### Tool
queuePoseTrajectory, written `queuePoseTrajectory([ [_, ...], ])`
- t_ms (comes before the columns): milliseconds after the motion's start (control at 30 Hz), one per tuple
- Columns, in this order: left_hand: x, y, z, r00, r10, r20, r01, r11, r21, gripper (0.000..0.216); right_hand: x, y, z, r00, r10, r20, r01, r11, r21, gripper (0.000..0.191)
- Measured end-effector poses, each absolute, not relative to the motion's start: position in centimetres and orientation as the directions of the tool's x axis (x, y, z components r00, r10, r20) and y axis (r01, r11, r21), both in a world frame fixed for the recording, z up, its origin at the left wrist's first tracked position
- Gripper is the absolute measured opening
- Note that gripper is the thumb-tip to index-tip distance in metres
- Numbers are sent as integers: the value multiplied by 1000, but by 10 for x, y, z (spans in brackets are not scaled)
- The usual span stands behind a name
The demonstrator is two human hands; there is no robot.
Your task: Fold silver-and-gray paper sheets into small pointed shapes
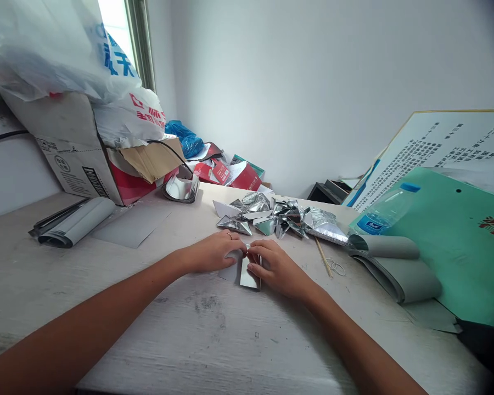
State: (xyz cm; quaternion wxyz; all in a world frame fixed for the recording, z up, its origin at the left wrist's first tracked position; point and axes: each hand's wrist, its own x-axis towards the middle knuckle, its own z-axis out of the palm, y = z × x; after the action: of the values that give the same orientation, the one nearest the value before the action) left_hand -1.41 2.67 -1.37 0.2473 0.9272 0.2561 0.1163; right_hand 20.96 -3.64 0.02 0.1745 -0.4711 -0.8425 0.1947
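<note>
1. I see my left hand (212, 252) and right hand (278, 269), both grips pinching one silver sheet (247, 272) flat on the bench (214, 334).
2. One pile of folded foil pieces (278, 216) lies just beyond; I cannot count them exactly.
3. One bottle (385, 213), one rubber band (336, 267).

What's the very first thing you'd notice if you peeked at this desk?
Two bare hands meet in the middle of the table: the left hand and the right hand both press on a small shiny silver sheet. Just behind them lies a glittery pile of folded silver pieces. On the right rests a big green folder with a water bottle on its near corner.
</note>
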Motion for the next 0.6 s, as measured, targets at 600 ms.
queuePoseTrajectory([
  [600, -15, 24, -14, 875, 459, 155, 351, -821, 450, 29, 208, -34, -4, -505, 854, 130, 705, 494, -509, 21],
])
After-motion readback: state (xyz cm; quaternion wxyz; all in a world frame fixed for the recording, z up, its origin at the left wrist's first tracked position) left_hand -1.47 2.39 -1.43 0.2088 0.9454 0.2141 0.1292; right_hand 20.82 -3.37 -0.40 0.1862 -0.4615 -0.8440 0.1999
